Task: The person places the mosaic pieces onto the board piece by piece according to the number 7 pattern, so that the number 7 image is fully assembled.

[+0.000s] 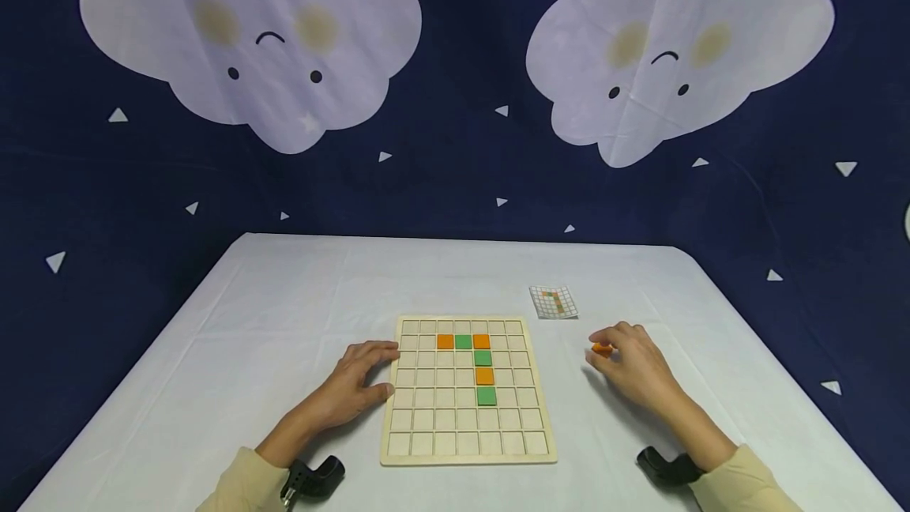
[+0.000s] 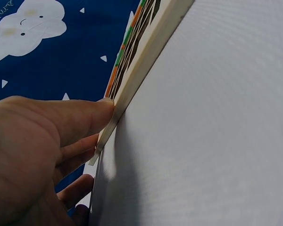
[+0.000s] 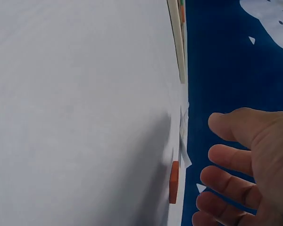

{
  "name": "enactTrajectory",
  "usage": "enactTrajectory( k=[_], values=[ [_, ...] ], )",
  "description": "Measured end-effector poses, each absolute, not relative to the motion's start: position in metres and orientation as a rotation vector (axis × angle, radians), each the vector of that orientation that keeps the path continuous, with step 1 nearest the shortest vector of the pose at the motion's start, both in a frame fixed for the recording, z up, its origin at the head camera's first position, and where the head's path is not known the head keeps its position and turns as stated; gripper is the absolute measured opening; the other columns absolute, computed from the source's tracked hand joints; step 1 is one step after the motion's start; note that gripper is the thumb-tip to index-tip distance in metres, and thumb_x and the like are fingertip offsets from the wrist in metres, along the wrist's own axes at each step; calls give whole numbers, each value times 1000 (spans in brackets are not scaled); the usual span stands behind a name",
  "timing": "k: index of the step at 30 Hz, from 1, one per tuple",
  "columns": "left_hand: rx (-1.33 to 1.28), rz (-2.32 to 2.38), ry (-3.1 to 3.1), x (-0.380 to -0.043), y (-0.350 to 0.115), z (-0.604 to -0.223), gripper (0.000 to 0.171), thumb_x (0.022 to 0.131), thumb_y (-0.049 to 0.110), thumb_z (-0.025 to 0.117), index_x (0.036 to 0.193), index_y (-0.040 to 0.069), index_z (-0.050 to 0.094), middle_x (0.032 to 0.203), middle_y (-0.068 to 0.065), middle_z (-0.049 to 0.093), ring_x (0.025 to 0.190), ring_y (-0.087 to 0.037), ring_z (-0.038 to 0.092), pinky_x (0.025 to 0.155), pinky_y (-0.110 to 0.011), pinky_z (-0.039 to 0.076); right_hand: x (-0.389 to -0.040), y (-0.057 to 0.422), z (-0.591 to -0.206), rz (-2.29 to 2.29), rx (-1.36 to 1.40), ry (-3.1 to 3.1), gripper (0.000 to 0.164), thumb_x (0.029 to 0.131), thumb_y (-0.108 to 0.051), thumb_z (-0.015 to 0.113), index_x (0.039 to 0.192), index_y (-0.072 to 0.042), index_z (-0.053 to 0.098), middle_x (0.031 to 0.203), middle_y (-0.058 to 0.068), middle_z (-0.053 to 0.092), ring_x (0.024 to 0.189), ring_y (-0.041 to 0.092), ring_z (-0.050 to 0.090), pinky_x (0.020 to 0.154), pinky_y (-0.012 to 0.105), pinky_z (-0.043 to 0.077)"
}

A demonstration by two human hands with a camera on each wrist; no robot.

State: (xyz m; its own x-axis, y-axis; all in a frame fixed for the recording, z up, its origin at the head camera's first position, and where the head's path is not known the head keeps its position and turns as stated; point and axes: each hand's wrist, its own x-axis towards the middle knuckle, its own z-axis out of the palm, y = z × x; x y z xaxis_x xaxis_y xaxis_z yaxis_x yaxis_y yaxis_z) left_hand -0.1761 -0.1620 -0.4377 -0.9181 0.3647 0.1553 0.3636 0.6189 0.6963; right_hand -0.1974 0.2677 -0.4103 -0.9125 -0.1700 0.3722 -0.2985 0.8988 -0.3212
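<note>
A wooden grid board [image 1: 442, 420] lies on the table, with orange and green square tiles set in some of its cells. The tiles form a short row near the top and a column running down from its right end. My left hand [image 1: 351, 382] rests against the board's left edge, the thumb [image 2: 87, 117] touching its rim. To the right of the board, my right hand [image 1: 636, 366] hovers over a loose orange tile [image 1: 602, 349]. In the right wrist view, that orange tile [image 3: 174, 182] lies on the table, apart from the spread fingers [image 3: 228, 181].
A small printed card [image 1: 554, 303] with a coloured grid pattern lies beyond the board's upper right corner. White cloth covers the table [image 1: 213, 354]. Behind it hangs a dark blue backdrop [image 1: 462, 164] with clouds and small triangles.
</note>
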Motion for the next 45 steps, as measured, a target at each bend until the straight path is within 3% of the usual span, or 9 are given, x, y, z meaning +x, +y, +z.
enactTrajectory(
  k=[11, 24, 45],
  values=[
    [591, 1236, 2790, -175, -161, -437, 47, 82, 12, 70, 127, 8, 57, 140, -4, 48, 130, -29, 33, 106, -56, 26, -195, 281, -414, 522, 313, -2735, 20, 75, -18, 76, 92, -10, 71, 88, 5, 64, 84, 22, 52, 69, 35, 39],
    [591, 1222, 2805, -176, -161, -437, 47, 82, 13, 70, 127, 9, 57, 140, -3, 48, 129, -27, 35, 105, -55, 27, -199, 298, -414, 510, 248, -2760, 29, 74, -19, 73, 99, -5, 70, 91, 12, 65, 85, 29, 54, 70, 40, 40],
    [579, 1220, 2799, -176, -160, -436, 47, 81, 11, 70, 127, 8, 57, 140, -3, 48, 130, -28, 34, 106, -55, 26, -211, 300, -419, 465, 244, -2889, 25, 74, -20, 72, 93, -4, 70, 86, 9, 63, 83, 27, 52, 70, 39, 39]
  ],
)
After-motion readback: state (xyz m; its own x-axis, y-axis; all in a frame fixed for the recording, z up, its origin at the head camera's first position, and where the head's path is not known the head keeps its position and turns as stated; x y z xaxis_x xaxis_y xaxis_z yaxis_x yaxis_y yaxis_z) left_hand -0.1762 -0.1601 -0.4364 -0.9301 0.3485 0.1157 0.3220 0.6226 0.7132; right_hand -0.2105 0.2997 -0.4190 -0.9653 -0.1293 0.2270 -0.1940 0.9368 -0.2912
